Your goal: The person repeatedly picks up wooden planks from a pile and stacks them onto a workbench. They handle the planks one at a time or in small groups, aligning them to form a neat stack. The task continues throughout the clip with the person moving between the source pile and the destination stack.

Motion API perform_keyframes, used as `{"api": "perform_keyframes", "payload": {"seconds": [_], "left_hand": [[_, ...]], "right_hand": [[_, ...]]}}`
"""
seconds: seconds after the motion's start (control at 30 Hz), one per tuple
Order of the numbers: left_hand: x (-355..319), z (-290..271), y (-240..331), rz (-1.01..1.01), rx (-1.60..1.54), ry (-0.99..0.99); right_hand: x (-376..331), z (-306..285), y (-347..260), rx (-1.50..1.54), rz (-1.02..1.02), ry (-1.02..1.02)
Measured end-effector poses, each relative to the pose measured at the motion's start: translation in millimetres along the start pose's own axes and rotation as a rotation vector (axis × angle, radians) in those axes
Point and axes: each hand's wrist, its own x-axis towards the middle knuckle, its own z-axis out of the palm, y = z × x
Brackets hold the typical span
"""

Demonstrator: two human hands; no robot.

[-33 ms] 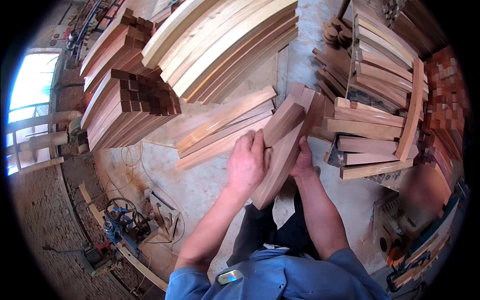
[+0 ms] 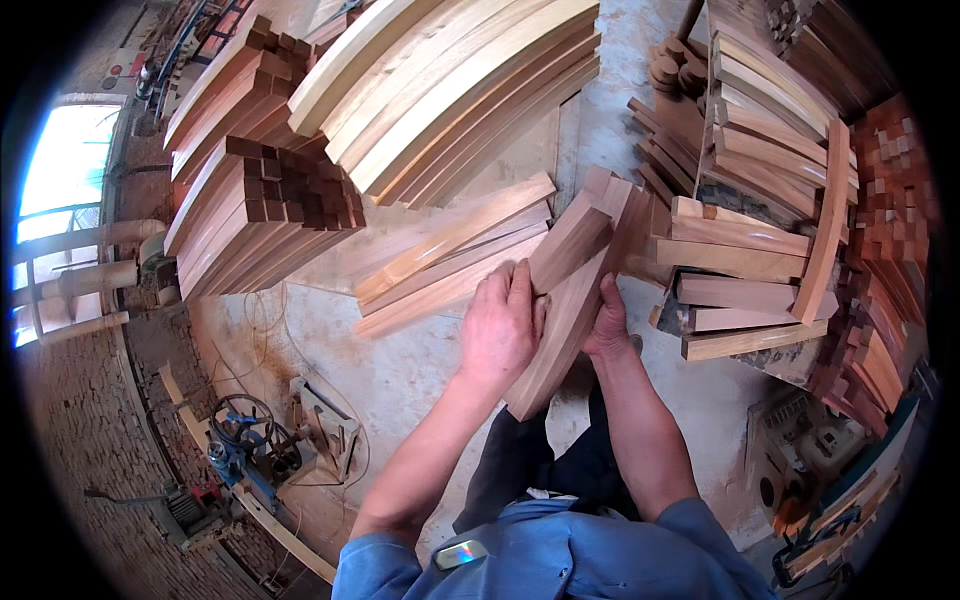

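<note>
My left hand (image 2: 497, 325) is closed on a short brown wooden piece (image 2: 572, 238), its fingers bent along the near end. That piece lies slantwise across longer brown wooden boards (image 2: 565, 325) held in front of my body. On their right edge my right hand (image 2: 607, 318) grips the boards, thumb on top and the other fingers hidden beneath. How many boards are in the bundle I cannot tell. Just left of the hands, several loose wooden strips (image 2: 455, 255) lie side by side, lighter and darker in tone.
Large curved pale timbers (image 2: 450, 85) are stacked ahead, with dark-ended brown timbers (image 2: 270, 205) to their left. A stand at the right bears several wooden pieces (image 2: 745, 245), one curved strip (image 2: 825, 225) across them. A machine with a handwheel (image 2: 242, 422) stands lower left.
</note>
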Motion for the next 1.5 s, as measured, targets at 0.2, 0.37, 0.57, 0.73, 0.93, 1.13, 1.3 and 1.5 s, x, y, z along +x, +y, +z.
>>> {"api": "perform_keyframes", "payload": {"seconds": [0.2,0.37,0.57,0.73,0.93,1.13,1.3,1.5], "left_hand": [[-7.4,-1.8,10.3,0.093,-0.187,0.029],[-15.7,-10.3,11.2,0.032,-0.448,-0.038],[-17.0,-49.0,22.2,0.021,-0.436,-0.177],[-14.6,-86.7,-1.7,0.060,-0.500,-0.402],[-38.5,-120.2,-30.9,-0.200,-0.519,-0.579],[-64.3,-143.6,-88.5,-0.477,-0.807,-0.543],[-68.8,-135.9,-123.2,-0.430,-1.058,-0.385],[-11.9,-146.6,-131.3,-0.242,-0.909,-0.547]], "right_hand": [[-27.3,-0.9,11.4,-0.046,-0.098,0.098],[-68.4,8.8,20.5,-0.073,-0.093,0.043],[-81.3,42.8,39.1,-0.126,-0.121,0.011],[-84.9,78.7,58.4,-0.056,-0.115,0.031],[-94.5,113.5,89.6,-0.244,-0.008,0.121],[-80.7,118.9,154.1,-0.174,0.098,0.086],[-56.0,148.0,172.5,-0.501,0.066,0.173],[-36.7,177.9,117.4,-0.856,0.285,0.102]]}}
